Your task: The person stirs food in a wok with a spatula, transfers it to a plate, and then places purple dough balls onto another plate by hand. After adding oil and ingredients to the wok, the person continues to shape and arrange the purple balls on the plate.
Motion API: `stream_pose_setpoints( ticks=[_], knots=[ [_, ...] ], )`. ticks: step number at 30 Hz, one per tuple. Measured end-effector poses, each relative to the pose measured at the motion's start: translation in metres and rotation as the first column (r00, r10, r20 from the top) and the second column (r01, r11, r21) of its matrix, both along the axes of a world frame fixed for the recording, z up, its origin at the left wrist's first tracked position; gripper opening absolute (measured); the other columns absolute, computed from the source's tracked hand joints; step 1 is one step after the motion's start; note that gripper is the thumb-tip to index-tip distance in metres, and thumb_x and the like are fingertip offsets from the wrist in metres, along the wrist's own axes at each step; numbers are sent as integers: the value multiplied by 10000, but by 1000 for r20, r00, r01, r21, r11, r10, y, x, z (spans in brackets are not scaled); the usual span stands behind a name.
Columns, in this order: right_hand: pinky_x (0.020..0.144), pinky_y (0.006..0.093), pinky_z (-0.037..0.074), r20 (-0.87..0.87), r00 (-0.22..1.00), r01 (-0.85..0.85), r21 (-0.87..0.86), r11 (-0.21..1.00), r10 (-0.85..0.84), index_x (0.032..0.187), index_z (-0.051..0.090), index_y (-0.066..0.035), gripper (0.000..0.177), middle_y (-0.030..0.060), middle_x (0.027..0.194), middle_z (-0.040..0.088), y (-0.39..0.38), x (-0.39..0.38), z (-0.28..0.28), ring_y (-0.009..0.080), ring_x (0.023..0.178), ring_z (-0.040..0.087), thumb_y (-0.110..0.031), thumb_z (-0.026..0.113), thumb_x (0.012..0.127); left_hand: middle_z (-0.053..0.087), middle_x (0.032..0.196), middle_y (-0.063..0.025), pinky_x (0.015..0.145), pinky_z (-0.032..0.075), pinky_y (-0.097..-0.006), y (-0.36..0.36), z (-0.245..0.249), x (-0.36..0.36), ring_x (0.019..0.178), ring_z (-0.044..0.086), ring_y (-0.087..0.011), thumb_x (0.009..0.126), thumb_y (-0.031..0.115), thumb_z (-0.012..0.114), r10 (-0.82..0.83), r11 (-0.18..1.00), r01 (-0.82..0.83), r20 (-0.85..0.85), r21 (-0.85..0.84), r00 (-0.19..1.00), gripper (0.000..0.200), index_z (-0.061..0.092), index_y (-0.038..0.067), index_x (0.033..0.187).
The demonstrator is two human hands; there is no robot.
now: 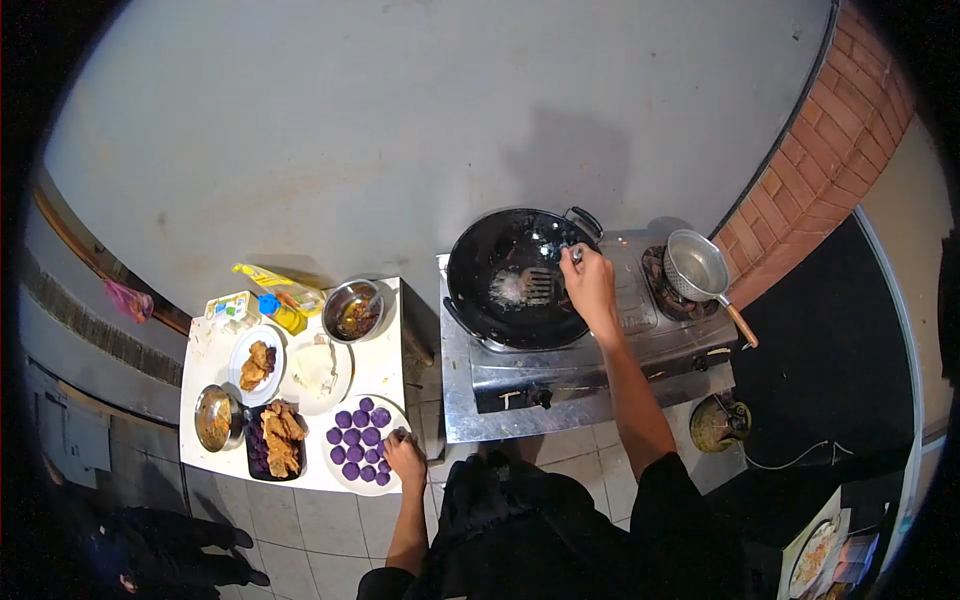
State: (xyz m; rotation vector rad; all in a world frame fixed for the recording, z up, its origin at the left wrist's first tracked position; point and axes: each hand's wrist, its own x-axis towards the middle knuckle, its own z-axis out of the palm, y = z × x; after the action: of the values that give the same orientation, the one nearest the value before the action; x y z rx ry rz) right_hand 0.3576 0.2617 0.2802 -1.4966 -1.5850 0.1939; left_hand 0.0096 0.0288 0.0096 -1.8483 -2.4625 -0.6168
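My right hand [590,287] is closed round the handle of a slotted spatula [540,286], whose head rests in a black wok [490,255] on the stove. A whitish patch lies in the wok beside the spatula's head. At the right edge of a white plate [340,466] holding several purple balls [371,436], my left hand [405,458] has its fingers bent in at the rim. What those fingers hold, if anything, is too small to make out.
A small pot [697,265] stands on the right burner, its handle pointing out. Fried food [283,440], bowls, plates and a yellow bottle [285,316] crowd the white table [380,378]. At lower left is another person [180,545]. A pot [719,423] sits right, below the stove.
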Motion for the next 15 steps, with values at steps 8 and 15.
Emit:
stream_pose_setpoints(
  ticks=[8,15],
  knots=[
    [496,333,401,-100,979,-161,171,972,180,840,623,41,159,146,605,556,-6,-22,21,208,506,512,-110,628,889,589,1058,-121,777,417,-477,-3,-13,-5,1008,525,-344,785,121,598,-31,998,32,-11,52,999,139,684,58,873],
    [550,356,449,-108,987,-111,51,993,116,851,618,44,151,168,689,617,-16,-4,33,285,581,608,-102,626,888,585,1082,-120,787,421,-472,-2,-11,-4,1024,517,-335,774,116,588,6,1000,-7,-10,-20,1000,153,695,80,877]
  ],
)
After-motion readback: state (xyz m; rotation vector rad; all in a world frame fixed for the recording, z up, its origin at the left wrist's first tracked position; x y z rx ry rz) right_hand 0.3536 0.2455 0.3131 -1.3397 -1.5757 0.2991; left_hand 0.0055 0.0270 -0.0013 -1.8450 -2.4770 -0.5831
